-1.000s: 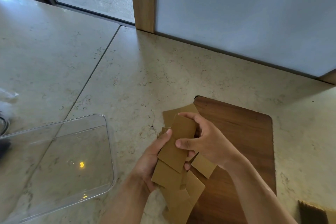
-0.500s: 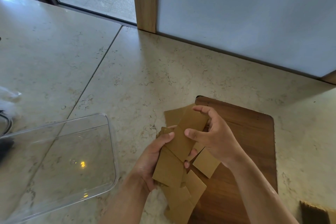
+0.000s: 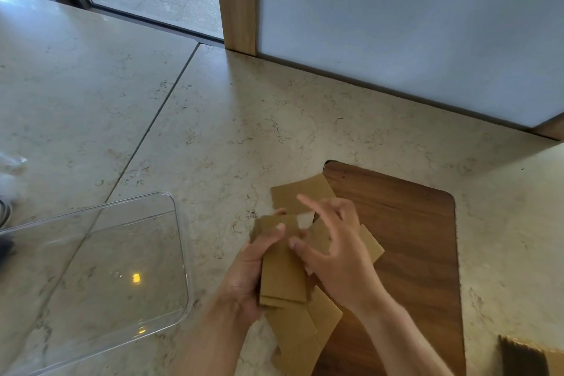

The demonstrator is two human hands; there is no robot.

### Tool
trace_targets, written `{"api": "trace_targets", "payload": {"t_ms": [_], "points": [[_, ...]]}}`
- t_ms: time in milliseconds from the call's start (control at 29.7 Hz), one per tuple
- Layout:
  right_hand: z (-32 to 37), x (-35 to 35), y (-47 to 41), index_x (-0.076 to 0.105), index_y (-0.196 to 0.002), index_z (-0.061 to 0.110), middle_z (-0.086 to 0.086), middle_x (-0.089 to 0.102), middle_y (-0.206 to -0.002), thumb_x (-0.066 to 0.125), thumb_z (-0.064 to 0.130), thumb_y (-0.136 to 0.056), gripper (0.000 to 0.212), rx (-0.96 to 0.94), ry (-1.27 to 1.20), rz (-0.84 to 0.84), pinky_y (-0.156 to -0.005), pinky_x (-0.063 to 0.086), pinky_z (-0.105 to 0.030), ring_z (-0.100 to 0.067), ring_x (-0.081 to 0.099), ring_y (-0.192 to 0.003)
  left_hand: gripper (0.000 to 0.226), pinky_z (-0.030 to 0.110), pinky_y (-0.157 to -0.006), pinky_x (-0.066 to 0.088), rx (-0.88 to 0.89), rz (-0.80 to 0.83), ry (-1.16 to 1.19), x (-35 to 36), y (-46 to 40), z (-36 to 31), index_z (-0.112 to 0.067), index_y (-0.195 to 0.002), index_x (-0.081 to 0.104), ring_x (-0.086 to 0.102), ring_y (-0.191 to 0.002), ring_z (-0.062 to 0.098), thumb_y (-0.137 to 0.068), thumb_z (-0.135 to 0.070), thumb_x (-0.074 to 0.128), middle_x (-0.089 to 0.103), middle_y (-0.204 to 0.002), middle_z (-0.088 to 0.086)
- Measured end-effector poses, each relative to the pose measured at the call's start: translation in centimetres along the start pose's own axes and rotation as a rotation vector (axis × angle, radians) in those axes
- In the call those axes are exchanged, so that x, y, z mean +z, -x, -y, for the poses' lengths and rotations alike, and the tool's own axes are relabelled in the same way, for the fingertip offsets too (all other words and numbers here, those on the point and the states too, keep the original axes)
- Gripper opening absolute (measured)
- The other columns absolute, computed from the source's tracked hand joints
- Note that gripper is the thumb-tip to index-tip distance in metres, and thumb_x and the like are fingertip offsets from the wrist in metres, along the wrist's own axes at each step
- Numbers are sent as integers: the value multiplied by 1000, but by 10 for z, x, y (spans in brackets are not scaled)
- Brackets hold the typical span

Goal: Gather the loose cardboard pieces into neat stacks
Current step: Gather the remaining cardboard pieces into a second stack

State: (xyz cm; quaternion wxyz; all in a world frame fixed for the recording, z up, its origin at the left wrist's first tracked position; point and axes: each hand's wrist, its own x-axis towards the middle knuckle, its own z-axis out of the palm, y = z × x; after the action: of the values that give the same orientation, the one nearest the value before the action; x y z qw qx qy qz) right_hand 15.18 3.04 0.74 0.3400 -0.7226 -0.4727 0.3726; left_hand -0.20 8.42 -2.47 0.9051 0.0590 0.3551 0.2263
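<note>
While gripped by left hand (image 3: 244, 278): flat brown cardboard pieces (image 3: 283, 272), edges uneven.

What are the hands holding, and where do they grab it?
The left hand holds a small stack of cardboard pieces by its left edge, thumb across the top. The right hand hovers with spread fingers, holding nothing.

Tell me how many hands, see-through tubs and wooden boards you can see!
Hands: 2, the left hand and the right hand
See-through tubs: 1, the clear tub
Wooden boards: 1, the wooden board
Total: 4
</note>
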Motion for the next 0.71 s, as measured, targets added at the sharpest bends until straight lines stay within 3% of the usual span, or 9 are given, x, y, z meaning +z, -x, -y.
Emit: {"api": "trace_targets", "payload": {"t_ms": [101,202,236,303,371,472,573,641,708], "points": [[1,26,23,65,-122,37,6,54,-124,54,57,-98,33,-170,1,-421,-96,47,-19,-13,54,-120,50,51,-82,57,160,-59,301,4,-3,1,-29,-126,72,70,-84,26,-79,-36,87,73,-107,9],[0,56,28,69,-114,24,-1,56,-119,38,45,-109,38,-260,-10,-506,-94,49,-30,-18,57,-114,25,48,-81,64,106,65,383,17,-3,18,-24,-105,81,77,-94,29,-90,-44,77,78,-106,10],[0,60,24,70,-111,20,0,56,-116,37,39,-109,38,-269,-10,-546,-91,49,-34,-19,57,-111,28,49,-83,64,102,50,391,18,-4,23,-25,-114,79,77,-104,34,-89,-39,78,76,-116,16],[1,60,13,69,-109,18,3,55,-113,36,36,-109,37,-303,-27,-543,-87,50,-35,-19,55,-107,63,53,-91,63,95,9,377,15,-8,24,-21,-146,60,68,-124,40,-88,-35,79,66,-138,24],[-1,54,2,66,-110,25,8,52,-113,34,46,-110,38,-340,-37,-426,-86,49,-27,-16,55,-108,78,54,-88,63,137,-25,325,10,-10,12,-25,-150,53,68,-117,39,-80,-32,84,64,-136,23],[-9,34,-30,66,-110,26,7,55,-110,38,57,-104,42,-95,35,-464,-90,47,-30,-12,52,-106,62,53,-74,65,336,-50,306,3,-11,-4,-31,-119,68,74,-87,33,-65,-17,94,73,-106,17],[-10,22,-62,47,-144,15,-7,47,-132,54,81,-83,91,343,438,-329,-108,40,-42,-23,45,-122,80,52,-71,64,397,-83,249,3,-8,-6,-31,-123,70,76,-83,36,-51,-21,105,77,-101,19],[-11,25,-68,41,-145,12,-9,44,-135,68,81,-73,103,371,564,-246,-107,37,-40,-27,43,-124,90,52,-69,65,383,-81,252,3,-6,-5,-30,-125,71,76,-83,36,-43,-27,108,77,-103,20],[-15,23,-69,45,-140,15,-6,47,-134,82,63,-73,91,339,442,-283,-108,40,-38,-25,46,-125,90,52,-67,66,380,-96,259,-1,-5,-4,-29,-121,74,77,-83,36,-38,-33,109,78,-104,21]]}}
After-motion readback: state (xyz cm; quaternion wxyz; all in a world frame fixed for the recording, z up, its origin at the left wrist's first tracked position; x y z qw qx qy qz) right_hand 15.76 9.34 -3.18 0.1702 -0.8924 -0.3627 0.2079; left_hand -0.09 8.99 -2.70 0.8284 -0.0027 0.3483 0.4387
